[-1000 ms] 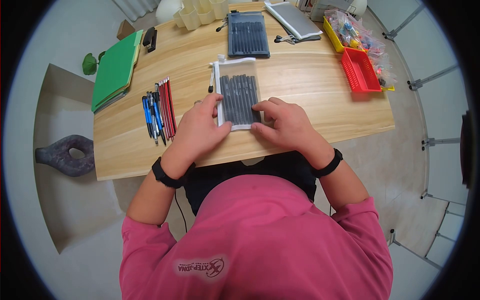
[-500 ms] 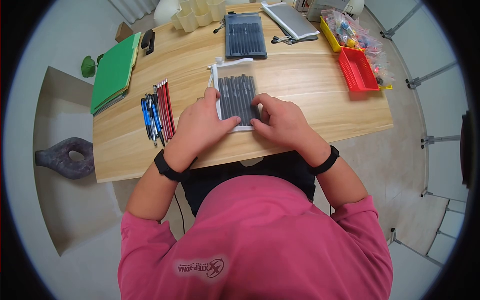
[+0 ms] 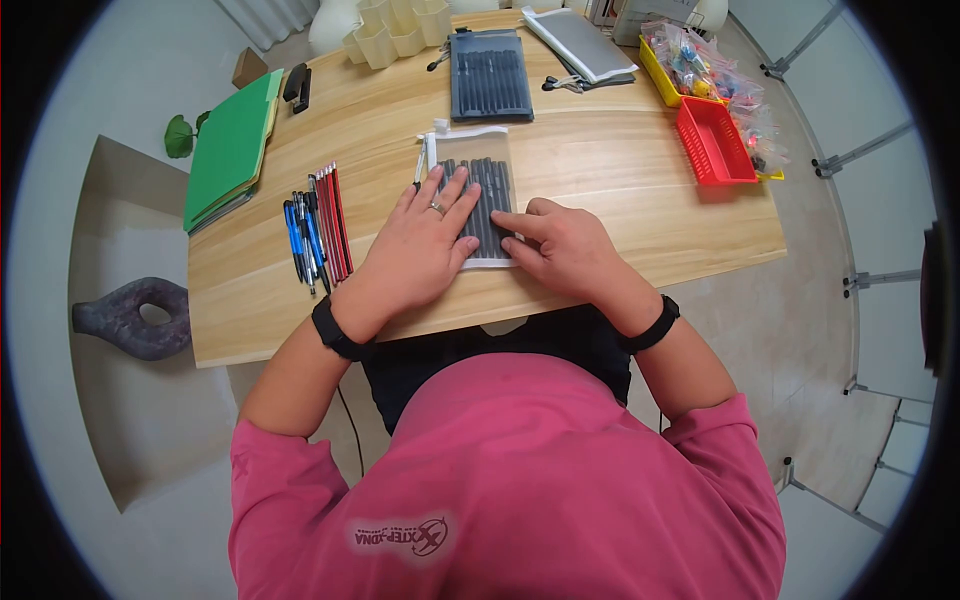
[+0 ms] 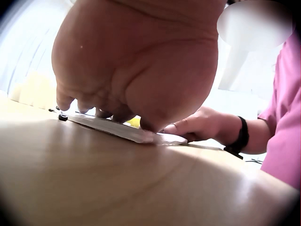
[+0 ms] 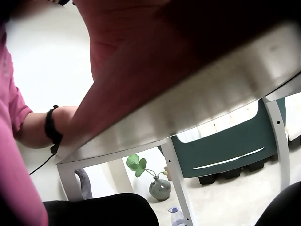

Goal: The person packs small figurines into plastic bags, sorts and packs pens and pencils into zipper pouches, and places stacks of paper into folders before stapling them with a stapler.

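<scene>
A clear zip pouch (image 3: 490, 146) with white edges lies flat on the table, with several dark pens (image 3: 488, 185) side by side inside it. My left hand (image 3: 418, 238) rests palm down on the pouch's left part, fingers stretched over the pens and a ring on one finger. From the right, my right hand (image 3: 572, 246) touches the pouch with its index finger and thumb, the other fingers bent. In the left wrist view, the pouch's white edge (image 4: 110, 128) shows under the fingertips. The right wrist view hides that hand's fingertips.
Left of the pouch lie blue and black pens (image 3: 305, 240) and red pencils (image 3: 330, 220). Beyond are a green folder (image 3: 235, 150), a stapler (image 3: 297, 88), a filled dark pouch (image 3: 490, 75) and stacked pouches (image 3: 580, 45). A red basket (image 3: 715, 140) and yellow basket (image 3: 660, 72) stand far right.
My left hand has moved from the pouch's left edge onto its top, fingers spreading over the pens. My right index finger has shifted inward from the right edge.
</scene>
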`<act>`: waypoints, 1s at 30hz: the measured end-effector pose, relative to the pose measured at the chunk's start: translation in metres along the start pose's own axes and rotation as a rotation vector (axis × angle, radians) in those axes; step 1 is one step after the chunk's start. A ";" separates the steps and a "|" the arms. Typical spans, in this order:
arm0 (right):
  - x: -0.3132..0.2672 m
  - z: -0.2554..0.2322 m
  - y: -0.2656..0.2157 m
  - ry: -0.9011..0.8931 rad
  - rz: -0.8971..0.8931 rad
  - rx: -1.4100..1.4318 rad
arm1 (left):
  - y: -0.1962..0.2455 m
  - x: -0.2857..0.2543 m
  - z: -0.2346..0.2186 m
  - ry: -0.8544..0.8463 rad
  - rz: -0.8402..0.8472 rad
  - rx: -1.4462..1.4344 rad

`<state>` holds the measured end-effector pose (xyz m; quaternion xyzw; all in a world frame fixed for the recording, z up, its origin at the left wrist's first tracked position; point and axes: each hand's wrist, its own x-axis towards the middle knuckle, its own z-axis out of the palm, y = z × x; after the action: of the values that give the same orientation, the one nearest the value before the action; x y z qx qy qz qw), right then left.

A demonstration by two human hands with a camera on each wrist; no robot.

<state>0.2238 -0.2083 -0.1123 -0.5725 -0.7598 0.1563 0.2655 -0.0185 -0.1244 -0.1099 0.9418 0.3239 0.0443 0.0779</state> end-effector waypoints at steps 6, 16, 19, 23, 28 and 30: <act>0.000 0.007 0.011 0.050 0.020 0.140 | -0.001 0.001 -0.006 -0.033 0.093 -0.090; 0.022 -0.014 -0.001 -0.137 0.591 0.318 | -0.002 0.005 -0.047 -0.010 -0.520 -0.171; 0.028 -0.007 -0.013 -0.099 0.531 0.133 | 0.005 0.006 -0.045 -0.019 -0.525 -0.108; 0.029 0.001 -0.013 -0.052 0.525 0.085 | 0.005 0.011 -0.043 -0.029 -0.550 -0.266; 0.030 -0.008 -0.013 -0.103 0.626 0.265 | -0.019 0.016 -0.009 0.007 -0.596 -0.670; 0.029 -0.005 -0.007 -0.112 0.632 0.377 | -0.023 0.017 -0.001 0.038 -0.593 -0.935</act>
<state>0.2151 -0.1829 -0.0981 -0.7104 -0.5169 0.3987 0.2630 -0.0194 -0.0962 -0.1123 0.6743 0.5225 0.1764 0.4912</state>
